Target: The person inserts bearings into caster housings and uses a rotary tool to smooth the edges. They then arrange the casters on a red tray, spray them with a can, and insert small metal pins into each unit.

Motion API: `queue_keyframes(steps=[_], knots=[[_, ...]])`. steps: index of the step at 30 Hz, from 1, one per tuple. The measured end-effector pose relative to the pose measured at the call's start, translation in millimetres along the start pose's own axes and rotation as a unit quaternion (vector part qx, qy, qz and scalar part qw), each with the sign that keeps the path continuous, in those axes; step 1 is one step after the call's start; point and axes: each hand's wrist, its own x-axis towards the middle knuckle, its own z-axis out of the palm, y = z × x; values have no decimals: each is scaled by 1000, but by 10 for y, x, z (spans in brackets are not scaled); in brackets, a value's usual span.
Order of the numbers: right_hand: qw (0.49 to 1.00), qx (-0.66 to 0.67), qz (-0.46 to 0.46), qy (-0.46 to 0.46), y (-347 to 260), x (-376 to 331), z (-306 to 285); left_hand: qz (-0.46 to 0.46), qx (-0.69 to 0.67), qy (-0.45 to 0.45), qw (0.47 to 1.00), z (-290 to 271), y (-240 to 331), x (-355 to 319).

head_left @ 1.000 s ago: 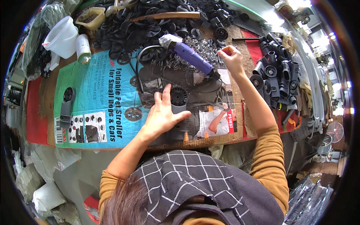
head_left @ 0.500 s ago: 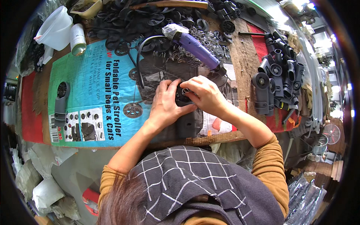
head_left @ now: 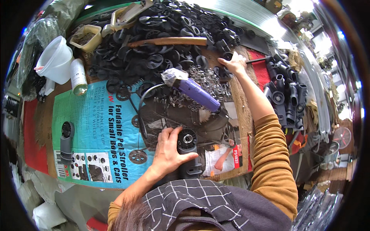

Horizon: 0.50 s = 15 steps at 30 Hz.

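Observation:
A dark plastic joint piece (head_left: 190, 165) with a round toothed head lies on the printed cardboard in front of me. A metal coil spring (head_left: 187, 138) sits in the middle of that head. My left hand (head_left: 168, 150) grips the piece from its left side, the thumb across its stem. Stretched out to the far right, my right hand (head_left: 236, 64) is at the edge of the pile of black plastic parts (head_left: 169, 34). Its thumb and fingers are apart, with a small black round part (head_left: 228, 56) between or just beyond them.
A purple power screwdriver (head_left: 198, 94) with a cord lies beyond the joint piece, beside a heap of loose springs (head_left: 204, 81). Grey joint parts (head_left: 285, 92) are piled at right. Another joint piece (head_left: 66, 142), a spray can (head_left: 78, 77) and a white bucket (head_left: 56, 59) are at left.
My right hand has left the spring and reached far forward to the black parts. The spring now sits uncovered in the joint piece, which my left hand still holds. The view has shifted.

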Motion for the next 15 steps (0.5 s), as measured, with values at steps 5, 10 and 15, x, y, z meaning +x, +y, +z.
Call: queue_keyframes(steps=[5, 10, 15], knots=[[939, 296, -101, 142, -46, -444, -198, -40, -42, 13, 998, -168, 111, 47], [749, 579, -321, -43, -249, -2017, -758, -69, -471, 14, 879, -119, 370, 283], [708, 601, -330, -170, -291, -2894, -1130, -52, -536, -19, 842, -64, 407, 215]])
